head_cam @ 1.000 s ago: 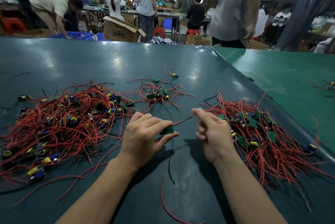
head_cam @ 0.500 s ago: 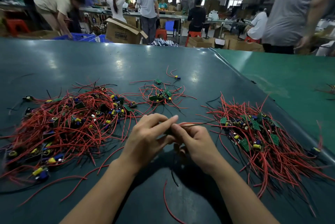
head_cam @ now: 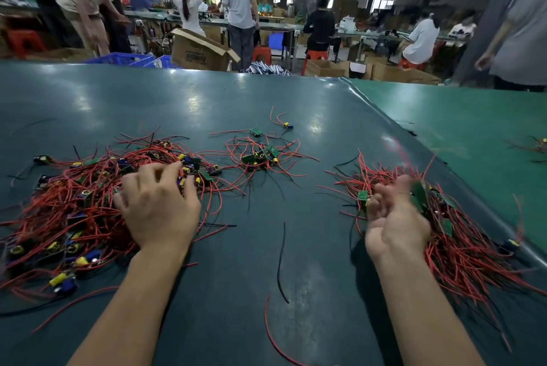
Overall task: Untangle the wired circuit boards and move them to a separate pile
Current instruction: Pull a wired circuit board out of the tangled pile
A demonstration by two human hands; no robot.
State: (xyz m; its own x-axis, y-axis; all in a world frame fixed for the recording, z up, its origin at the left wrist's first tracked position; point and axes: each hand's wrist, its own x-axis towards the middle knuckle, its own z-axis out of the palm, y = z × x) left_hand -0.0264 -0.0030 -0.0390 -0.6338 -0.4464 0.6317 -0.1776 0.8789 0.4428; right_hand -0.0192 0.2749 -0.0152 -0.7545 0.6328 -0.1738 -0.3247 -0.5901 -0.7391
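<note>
Tangled heap of red-wired green circuit boards (head_cam: 74,202) seen at 9 o'clock on dark green counter (head_cam: 266,99), largely unsorted. Left hand (head_cam: 159,205) spread over it, nothing visibly gripped. Sorted pile (head_cam: 461,235) at 3 o'clock; right hand (head_cam: 393,217) beside it, blurred, fingers loosely open, grip apparently empty. Small cluster (head_cam: 260,157) left at 12 o'clock.

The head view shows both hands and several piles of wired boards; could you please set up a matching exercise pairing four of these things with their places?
Things:
1. left hand
2. right hand
3. small cluster of boards
4. loose black wire

Places:
A. far middle of the table, apart from both big piles
B. over the sorted pile on the right
C. on the tangled pile on the left
D. on bare table between the two forearms

Pairs: 1-C, 2-B, 3-A, 4-D
</note>
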